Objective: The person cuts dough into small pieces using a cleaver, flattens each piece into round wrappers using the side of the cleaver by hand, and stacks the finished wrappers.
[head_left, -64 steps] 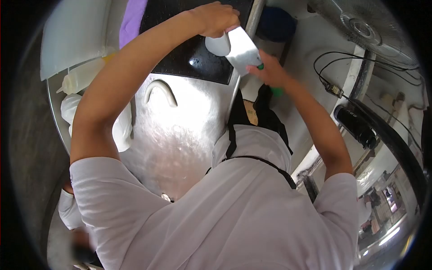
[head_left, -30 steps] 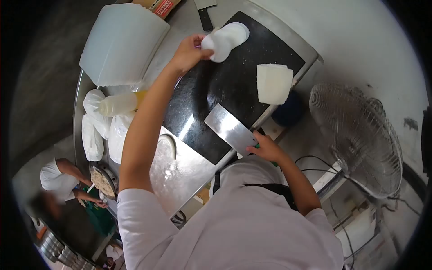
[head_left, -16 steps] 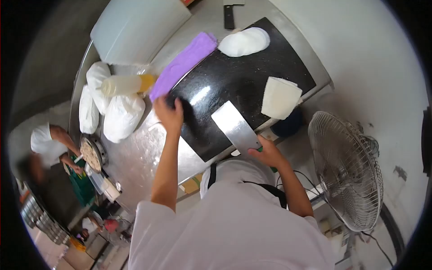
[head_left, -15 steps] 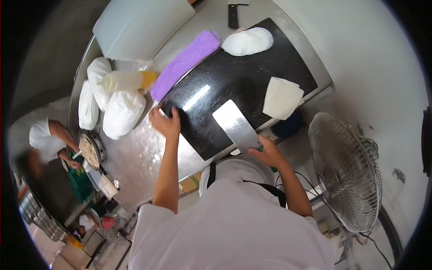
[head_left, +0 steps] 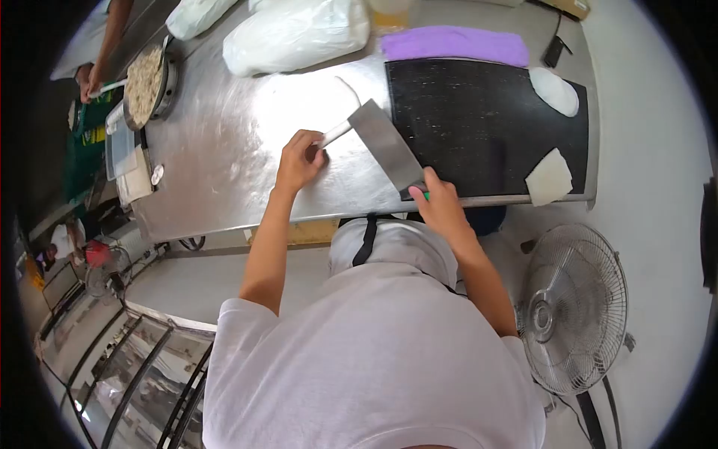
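Note:
My left hand [head_left: 299, 161] is above the steel worktop, its thumb and fingers curled around the near end of a slim white strip [head_left: 336, 134]. What the strip is made of I cannot make out. Its far end meets the blade of a broad cleaver [head_left: 385, 146]. My right hand [head_left: 443, 203] is closed around the cleaver's dark and green handle, near the front edge of the black board [head_left: 479, 123]. The blade slants up and left, across the board's left edge. A thin curved line [head_left: 350, 88] shows on the worktop beyond the blade.
A purple towel [head_left: 456, 45] lies behind the board. A white round pad [head_left: 554, 91] and a folded cream cloth [head_left: 550, 178] rest at its right. White bags [head_left: 295, 37] stand at the back. Another person's hand [head_left: 88, 82] is by a pan [head_left: 146, 86]. A fan [head_left: 574, 308] stands right.
My view has turned and shifted left. My left hand has left the board's corner and now grips the white strip over the steel. The cleaver has moved left to meet it.

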Available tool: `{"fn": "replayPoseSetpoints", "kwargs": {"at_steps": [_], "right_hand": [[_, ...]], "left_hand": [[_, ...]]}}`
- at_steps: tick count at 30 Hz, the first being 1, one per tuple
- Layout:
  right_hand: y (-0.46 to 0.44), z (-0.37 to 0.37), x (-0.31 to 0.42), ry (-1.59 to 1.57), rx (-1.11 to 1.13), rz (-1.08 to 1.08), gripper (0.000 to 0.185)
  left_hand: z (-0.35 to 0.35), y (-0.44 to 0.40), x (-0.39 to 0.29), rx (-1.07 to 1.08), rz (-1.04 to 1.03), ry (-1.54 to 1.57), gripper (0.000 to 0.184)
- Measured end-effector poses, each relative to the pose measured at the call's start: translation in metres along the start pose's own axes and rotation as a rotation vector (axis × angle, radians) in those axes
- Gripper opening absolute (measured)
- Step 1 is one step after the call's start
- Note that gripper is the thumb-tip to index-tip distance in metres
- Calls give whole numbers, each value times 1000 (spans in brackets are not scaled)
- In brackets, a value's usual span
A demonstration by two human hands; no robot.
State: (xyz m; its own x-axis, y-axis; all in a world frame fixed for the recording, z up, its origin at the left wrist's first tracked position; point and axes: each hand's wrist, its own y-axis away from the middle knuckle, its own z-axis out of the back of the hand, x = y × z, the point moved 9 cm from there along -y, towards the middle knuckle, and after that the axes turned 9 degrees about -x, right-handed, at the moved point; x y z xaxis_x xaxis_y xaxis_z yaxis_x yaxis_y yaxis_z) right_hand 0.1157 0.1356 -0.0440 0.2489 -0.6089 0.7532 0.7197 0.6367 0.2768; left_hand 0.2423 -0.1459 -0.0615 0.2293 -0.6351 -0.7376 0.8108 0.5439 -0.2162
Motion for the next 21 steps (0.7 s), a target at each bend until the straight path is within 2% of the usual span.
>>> {"fn": "replayPoseSetpoints", "kwargs": {"at_steps": [4, 7, 9, 14, 16, 19, 20, 21], "right_hand": [[-2, -40, 40, 71, 23, 30, 29], [-2, -52, 55, 135, 2, 35, 27], [2, -58, 61, 156, -25, 15, 26], [13, -88, 52, 391, 28, -111, 20], [9, -109, 51, 370, 30, -164, 21], [-4, -129, 48, 263, -38, -185, 23], [-3, -124, 51, 177, -77, -200, 25], [-3, -113, 53, 91, -125, -199, 27]], "left_hand": [[8, 7, 25, 108, 40, 94, 25], [10, -3, 24, 73, -90, 66, 21], [2, -9, 24, 167, -186, 30, 22], [-9, -19, 24, 231, -225, 81, 21], [-14, -15, 23, 251, -261, 97, 21], [-18, -18, 32, 144, -197, 144, 26], [-11, -20, 13, 85, -291, 32, 25], [-20, -17, 28, 129, -282, -40, 17]]}}
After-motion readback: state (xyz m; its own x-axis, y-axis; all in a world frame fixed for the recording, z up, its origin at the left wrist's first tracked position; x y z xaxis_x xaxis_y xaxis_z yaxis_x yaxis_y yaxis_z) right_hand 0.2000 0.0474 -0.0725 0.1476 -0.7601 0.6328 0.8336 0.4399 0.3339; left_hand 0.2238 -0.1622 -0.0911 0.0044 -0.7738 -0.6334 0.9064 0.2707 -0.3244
